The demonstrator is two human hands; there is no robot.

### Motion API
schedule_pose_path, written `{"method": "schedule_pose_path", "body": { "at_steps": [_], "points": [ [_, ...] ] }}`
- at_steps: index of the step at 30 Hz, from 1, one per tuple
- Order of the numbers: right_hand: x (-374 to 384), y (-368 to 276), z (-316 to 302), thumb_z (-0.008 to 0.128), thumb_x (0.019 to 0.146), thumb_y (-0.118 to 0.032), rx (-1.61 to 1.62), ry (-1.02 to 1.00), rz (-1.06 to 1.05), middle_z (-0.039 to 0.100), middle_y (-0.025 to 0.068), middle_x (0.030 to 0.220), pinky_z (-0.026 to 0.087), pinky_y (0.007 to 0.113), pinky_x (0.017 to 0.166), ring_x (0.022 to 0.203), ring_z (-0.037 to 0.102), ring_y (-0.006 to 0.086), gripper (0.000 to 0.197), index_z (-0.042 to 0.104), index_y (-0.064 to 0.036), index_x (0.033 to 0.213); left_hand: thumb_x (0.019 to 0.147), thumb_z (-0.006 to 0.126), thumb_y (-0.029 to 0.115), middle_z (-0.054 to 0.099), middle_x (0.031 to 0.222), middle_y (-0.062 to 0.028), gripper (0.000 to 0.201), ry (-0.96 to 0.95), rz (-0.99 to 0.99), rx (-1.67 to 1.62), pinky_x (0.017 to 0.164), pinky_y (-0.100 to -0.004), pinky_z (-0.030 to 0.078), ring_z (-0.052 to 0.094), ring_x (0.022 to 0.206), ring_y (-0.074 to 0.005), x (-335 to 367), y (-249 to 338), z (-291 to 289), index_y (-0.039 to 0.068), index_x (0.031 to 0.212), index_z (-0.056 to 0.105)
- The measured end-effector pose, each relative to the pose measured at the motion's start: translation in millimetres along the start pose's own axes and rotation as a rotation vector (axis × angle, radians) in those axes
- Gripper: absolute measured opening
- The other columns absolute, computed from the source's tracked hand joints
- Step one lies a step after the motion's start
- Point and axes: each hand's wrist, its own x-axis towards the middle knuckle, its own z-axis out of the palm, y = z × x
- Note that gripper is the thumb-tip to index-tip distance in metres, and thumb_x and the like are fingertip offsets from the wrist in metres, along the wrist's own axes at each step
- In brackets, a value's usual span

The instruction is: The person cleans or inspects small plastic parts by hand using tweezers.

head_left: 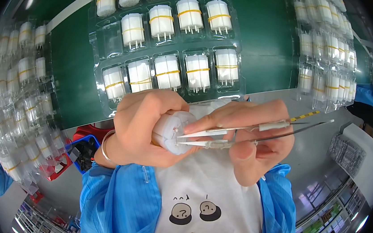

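- The white cylinder (165, 129) is held just on the wearer's side of the clear tray (109, 38), its end face turned up.
- Its body is wrapped by the curled fingers of the left hand (140, 130); the tweezers (216, 144) are pinched by the right hand (262, 144), their tips slightly parted at that face.
- The cylinder would be judged light, stiff and smooth (perhaps a little slippery), with the end face its delicate part; it is best gripped round the sides.
- Its far end is hidden by the left hand, so whether pins are fitted, as on the banded cylinders (161, 20) in the tray, cannot be told.
- Whether anything is caught between the tweezer tips cannot be made out.
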Motion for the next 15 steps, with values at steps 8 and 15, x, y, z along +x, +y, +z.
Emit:
{"method": "schedule_pose_path", "body": {
  "at_steps": [8,15],
  "points": [
    [1.0,3.7,0.8,0.053,0.091,-0.030,0.060,-0.010,-0.096,0.065,0.0268,0.079,0.054,0.032,0.060,0.063,0.066,0.0245,0.039,0.048,0.0094,0.093,0.054,0.086,0.023,0.063,0.077,-0.0123,0.059,-0.131,-0.036,0.118,0.058,-0.0239,0.049,0.061,0.063,-0.0146,-4.2,5.0,-6.0,-0.002,0.094,0.050],
    [-0.6,10.3,-2.8,0.066,0.076,0.002,0.056,-0.062,-0.172,0.066,0.0191,0.084,0.053,0.029,0.057,0.066,0.066,0.0226,0.027,0.056,0.0088,0.100,0.053,0.086,0.030,0.063,0.076,-0.0109,0.060,-0.136,-0.050,0.140,0.057,-0.0235,0.048,0.060,0.061,-0.0148,-5.4,3.2,-4.6,-0.002,0.091,0.053]
  ]
}}
